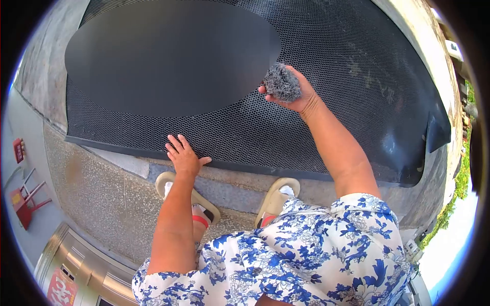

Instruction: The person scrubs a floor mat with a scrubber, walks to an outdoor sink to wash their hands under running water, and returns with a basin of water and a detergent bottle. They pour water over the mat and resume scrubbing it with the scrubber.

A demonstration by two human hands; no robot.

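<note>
A grey steel wool scrubber (284, 83) sits in my right hand (302, 92), whose fingers curl around it above a black textured mat (245, 137). My left hand (185, 157) is at the mat's near edge, its fingers spread and pointing forward over the mat. Nothing is held in it. A smooth grey oval covers much of the mat's far left part and hides what lies there.
My feet in beige slippers (278, 201) stand just before the mat on speckled ground (102, 188). On the left is a red stool (25, 204) with a small red box (19, 150) nearby. A folded flap (438, 131) rises at the mat's right corner.
</note>
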